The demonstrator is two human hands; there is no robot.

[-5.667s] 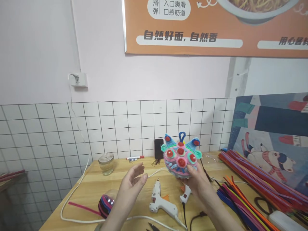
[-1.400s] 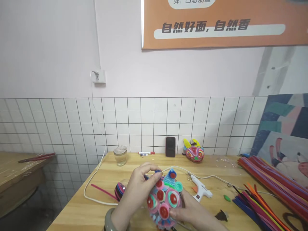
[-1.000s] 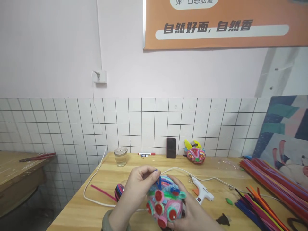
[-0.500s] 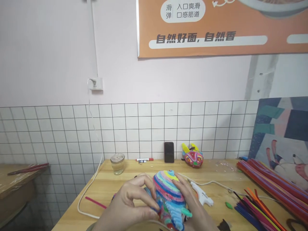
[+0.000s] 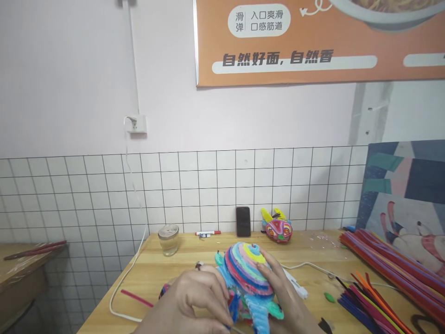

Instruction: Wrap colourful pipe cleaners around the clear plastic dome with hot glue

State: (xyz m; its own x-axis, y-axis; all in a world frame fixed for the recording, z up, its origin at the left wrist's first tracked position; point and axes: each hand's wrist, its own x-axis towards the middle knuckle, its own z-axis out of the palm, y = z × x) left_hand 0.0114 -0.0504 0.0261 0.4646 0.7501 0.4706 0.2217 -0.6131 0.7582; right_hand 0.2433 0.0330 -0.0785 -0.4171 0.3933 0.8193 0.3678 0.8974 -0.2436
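Note:
A dome-shaped craft head (image 5: 245,271) made of coiled pipe cleaners in blue, pink, green and yellow rings is held over the wooden table (image 5: 194,260). Its striped back faces up and a fluffy blue piece hangs at its lower right. My left hand (image 5: 194,301) grips its left side with curled fingers. My right hand (image 5: 283,294) cups its right side, fingers spread on the dome. A second, smaller pipe-cleaner head (image 5: 277,228) stands by the tiled wall.
A glass jar (image 5: 168,239), a marker (image 5: 207,233) and a black phone (image 5: 243,221) stand along the wall. A white glue gun (image 5: 297,287) and its white cable (image 5: 121,287) lie on the table. Long pipe cleaners (image 5: 382,273) pile at the right before a painted board (image 5: 403,195).
The craft head was turned over in both hands: its red-eyed face showed a second ago, its striped back faces up now. The view has tilted up slightly.

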